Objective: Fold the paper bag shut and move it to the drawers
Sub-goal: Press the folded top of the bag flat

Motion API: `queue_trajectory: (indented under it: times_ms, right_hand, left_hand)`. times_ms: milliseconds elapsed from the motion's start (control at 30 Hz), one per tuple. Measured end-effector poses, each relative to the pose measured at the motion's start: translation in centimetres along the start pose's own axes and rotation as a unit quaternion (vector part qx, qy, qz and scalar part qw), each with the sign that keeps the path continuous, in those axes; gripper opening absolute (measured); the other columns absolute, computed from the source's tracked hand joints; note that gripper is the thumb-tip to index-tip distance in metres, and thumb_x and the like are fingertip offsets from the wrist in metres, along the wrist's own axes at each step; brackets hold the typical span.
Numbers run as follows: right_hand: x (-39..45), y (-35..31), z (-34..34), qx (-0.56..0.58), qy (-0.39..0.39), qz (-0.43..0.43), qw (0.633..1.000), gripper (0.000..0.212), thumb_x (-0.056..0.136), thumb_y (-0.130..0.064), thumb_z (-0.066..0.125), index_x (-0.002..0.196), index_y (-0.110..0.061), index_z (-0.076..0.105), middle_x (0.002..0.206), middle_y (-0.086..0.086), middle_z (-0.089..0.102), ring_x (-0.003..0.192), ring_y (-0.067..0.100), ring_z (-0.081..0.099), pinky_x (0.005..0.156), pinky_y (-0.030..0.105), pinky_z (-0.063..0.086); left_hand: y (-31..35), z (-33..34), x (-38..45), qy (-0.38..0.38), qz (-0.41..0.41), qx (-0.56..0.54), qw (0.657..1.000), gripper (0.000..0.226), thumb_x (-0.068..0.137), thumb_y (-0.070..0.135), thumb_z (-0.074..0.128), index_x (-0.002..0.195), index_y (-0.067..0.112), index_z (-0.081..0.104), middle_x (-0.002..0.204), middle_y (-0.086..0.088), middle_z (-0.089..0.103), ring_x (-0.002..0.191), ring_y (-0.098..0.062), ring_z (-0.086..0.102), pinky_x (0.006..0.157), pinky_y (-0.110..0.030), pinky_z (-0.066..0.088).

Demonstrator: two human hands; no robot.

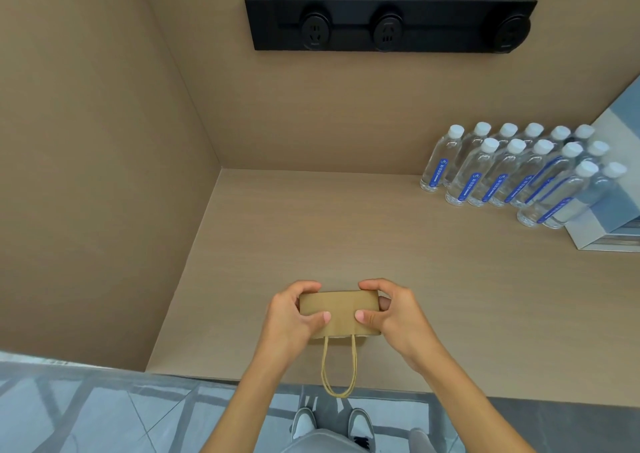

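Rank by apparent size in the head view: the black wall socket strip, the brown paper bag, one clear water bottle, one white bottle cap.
1. Black wall socket strip, clearly largest.
2. Brown paper bag and one clear water bottle: look alike in extent; the bag is nearer the camera and partly covered by both hands, so unranked.
3. White bottle cap, smallest.

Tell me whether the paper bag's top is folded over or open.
Folded over: the paper bag shows a flat flap, both hands pinching it.

Both forearms extended forward; left hand (294, 314) and right hand (391, 310) curled inward, facing each other, thumbs on top, fingers gripping.
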State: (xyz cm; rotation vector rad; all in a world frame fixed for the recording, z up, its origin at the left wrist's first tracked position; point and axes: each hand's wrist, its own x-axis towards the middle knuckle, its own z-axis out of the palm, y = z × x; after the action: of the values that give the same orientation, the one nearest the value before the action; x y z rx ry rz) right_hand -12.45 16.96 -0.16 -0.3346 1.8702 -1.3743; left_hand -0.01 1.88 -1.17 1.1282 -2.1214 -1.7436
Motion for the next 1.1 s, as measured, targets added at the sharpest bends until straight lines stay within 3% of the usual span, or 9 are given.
queue_trajectory:
  times_ms: [67, 133, 233, 333, 467, 567, 700, 933, 1100]
  right_hand:
    - [0.2, 0.3, 0.0, -0.018, 0.004, 0.000, 1.000, 0.050, 0.080, 0.010, 0.071, 0.125, -0.006, 0.058, 0.100, 0.023, 0.070, 0.077, 0.022, 0.064, 0.065, 0.024, 0.053]
    - [0.6, 0.7, 0.3, -0.087, 0.023, -0.021, 0.996, 0.048, 0.077, 0.008, 0.074, 0.121, -0.007, 0.061, 0.089, 0.005, 0.065, 0.069, 0.014, 0.057, 0.060, 0.014, 0.047]
    - [1.1, 1.5, 0.7, -0.197, 0.071, -0.058, 0.976, 0.040, 0.075, -0.005, 0.079, 0.110, -0.019, 0.066, 0.077, -0.017, 0.050, 0.062, 0.001, 0.046, 0.054, 0.009, 0.035]
    - [1.5, 2.3, 0.6, -0.201, 0.118, -0.052, 0.971, 0.029, 0.076, -0.013, 0.080, 0.098, -0.026, 0.066, 0.071, -0.015, 0.055, 0.059, 0.000, 0.048, 0.048, 0.008, 0.035]
    - [1.8, 3.0, 0.5, -0.129, 0.139, -0.048, 0.981, 0.025, 0.075, -0.008, 0.080, 0.089, -0.026, 0.068, 0.057, -0.008, 0.052, 0.054, 0.013, 0.047, 0.048, 0.012, 0.039]
    - [1.9, 3.3, 0.7, -0.078, 0.141, -0.042, 0.986, 0.012, 0.079, -0.001, 0.075, 0.084, -0.012, 0.073, 0.061, -0.003, 0.060, 0.058, 0.015, 0.051, 0.056, 0.022, 0.043]
    - [1.5, 3.4, 0.8, -0.035, 0.155, -0.049, 0.986, 0.006, 0.078, 0.006, 0.072, 0.079, 0.001, 0.073, 0.064, 0.002, 0.063, 0.061, 0.015, 0.053, 0.061, 0.028, 0.043]
    - [-3.4, 2.8, -4.1, 0.022, 0.261, -0.069, 0.963, 0.007, 0.079, -0.004, 0.075, 0.075, -0.011, 0.074, 0.063, 0.001, 0.062, 0.057, 0.010, 0.051, 0.057, 0.021, 0.044]
    - [-10.4, 3.8, -10.2, 0.046, 0.399, -0.078, 0.913, 0.010, 0.078, -0.009, 0.078, 0.072, -0.017, 0.074, 0.063, 0.005, 0.067, 0.057, 0.007, 0.055, 0.055, 0.017, 0.048]
  left_hand:
    - [0.0, 0.2, 0.2, 0.003, 0.003, 0.045, 0.999, 0.046, 0.066, 0.007, 0.084, 0.103, 0.029, 0.068, 0.096, 0.009, 0.069, 0.087, -0.007, 0.065, 0.077, -0.026, 0.055]
    - [-0.1, 0.3, 0.4, 0.020, 0.007, 0.083, 0.996, 0.042, 0.066, 0.009, 0.085, 0.100, 0.027, 0.070, 0.089, 0.013, 0.067, 0.081, -0.001, 0.062, 0.069, -0.017, 0.050]
    - [-0.4, 0.4, 0.5, 0.054, 0.020, 0.121, 0.991, 0.030, 0.067, 0.010, 0.085, 0.082, 0.031, 0.070, 0.072, 0.015, 0.065, 0.066, 0.003, 0.058, 0.054, -0.006, 0.041]
    - [-0.9, 0.4, 0.8, 0.094, 0.012, 0.120, 0.988, 0.027, 0.070, 0.009, 0.083, 0.063, 0.029, 0.065, 0.054, 0.013, 0.055, 0.049, 0.001, 0.047, 0.047, -0.009, 0.037]
    - [-1.8, 0.1, 1.2, 0.089, -0.001, 0.077, 0.993, 0.014, 0.071, 0.008, 0.081, 0.066, 0.011, 0.069, 0.051, 0.007, 0.053, 0.050, -0.008, 0.045, 0.052, -0.022, 0.038]
    - [-2.3, 0.0, 1.2, 0.074, 0.021, 0.068, 0.995, 0.019, 0.073, 0.009, 0.080, 0.066, 0.002, 0.064, 0.057, -0.001, 0.049, 0.055, -0.015, 0.040, 0.055, -0.031, 0.035]
    - [-2.4, 0.0, 1.4, 0.070, 0.041, 0.056, 0.995, 0.028, 0.073, 0.008, 0.080, 0.056, 0.009, 0.058, 0.055, 0.004, 0.046, 0.052, -0.012, 0.038, 0.052, -0.024, 0.032]
    - [1.3, 3.4, 1.9, -0.041, 0.104, 0.004, 0.994, 0.013, 0.073, 0.006, 0.080, 0.067, 0.003, 0.068, 0.065, -0.011, 0.060, 0.057, -0.013, 0.047, 0.057, -0.024, 0.040]
    - [6.0, 11.1, -0.4, -0.166, 0.161, -0.011, 0.973, 0.028, 0.072, 0.004, 0.080, 0.055, 0.021, 0.066, 0.055, 0.009, 0.056, 0.051, -0.003, 0.044, 0.051, -0.013, 0.037]
